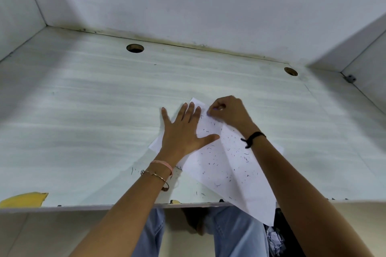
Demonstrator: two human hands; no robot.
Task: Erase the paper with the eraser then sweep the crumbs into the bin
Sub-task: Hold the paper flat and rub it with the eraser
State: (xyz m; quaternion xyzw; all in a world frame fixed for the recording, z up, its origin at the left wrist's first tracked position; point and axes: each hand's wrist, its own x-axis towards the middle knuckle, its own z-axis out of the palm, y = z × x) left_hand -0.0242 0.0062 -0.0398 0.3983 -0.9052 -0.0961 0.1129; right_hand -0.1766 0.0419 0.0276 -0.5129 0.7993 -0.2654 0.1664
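Curling tight over the far corner of the paper, the right hand pinches a pale sliver, the eraser, almost wholly hidden by its fingers. The left hand lies flat on the sheet, fingers spread. Dark crumbs speckle the paper, whose near corner overhangs the pale desk (two round holes near its back edge). Below, a dark bin is partly hidden behind the right forearm.
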